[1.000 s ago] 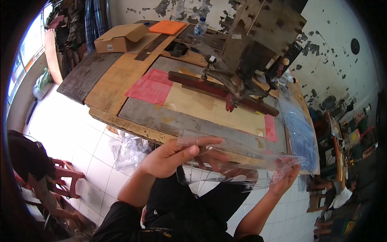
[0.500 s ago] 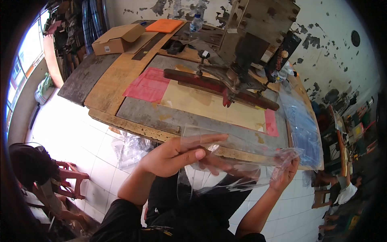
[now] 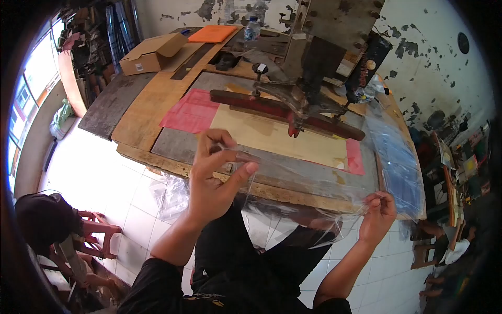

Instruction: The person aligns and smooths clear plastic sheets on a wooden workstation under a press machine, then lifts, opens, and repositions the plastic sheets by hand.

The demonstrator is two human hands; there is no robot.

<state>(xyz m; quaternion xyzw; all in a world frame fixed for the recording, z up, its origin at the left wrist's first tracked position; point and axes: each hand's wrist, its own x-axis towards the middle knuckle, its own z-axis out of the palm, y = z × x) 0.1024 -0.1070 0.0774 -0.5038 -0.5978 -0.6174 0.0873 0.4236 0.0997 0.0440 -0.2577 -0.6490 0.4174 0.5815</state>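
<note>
A clear plastic sheet [image 3: 308, 209] is stretched between my two hands above my lap, in front of the table edge. My left hand [image 3: 215, 180] pinches its left corner between thumb and forefinger, the other fingers curled and raised. The right end is gripped by the closed fingers of my right hand [image 3: 377, 212]. Beyond them, a press with a dark red bar [image 3: 272, 111] stands over a cream sheet [image 3: 256, 138] with pink pieces [image 3: 191, 112] at its ends, on a grey plate [image 3: 175, 144].
A cardboard box [image 3: 149, 55], an orange folder [image 3: 213, 33] and a water bottle [image 3: 252, 29] stand at the back. Blue-tinted plastic sheets [image 3: 400, 162] lie at the right. One person [image 3: 47, 220] is at the lower left near a red stool [image 3: 99, 233]; others sit far right.
My left hand has turned upright and moved from lying along the plastic to pinching its corner. My right hand has shifted slightly right, still holding the other end.
</note>
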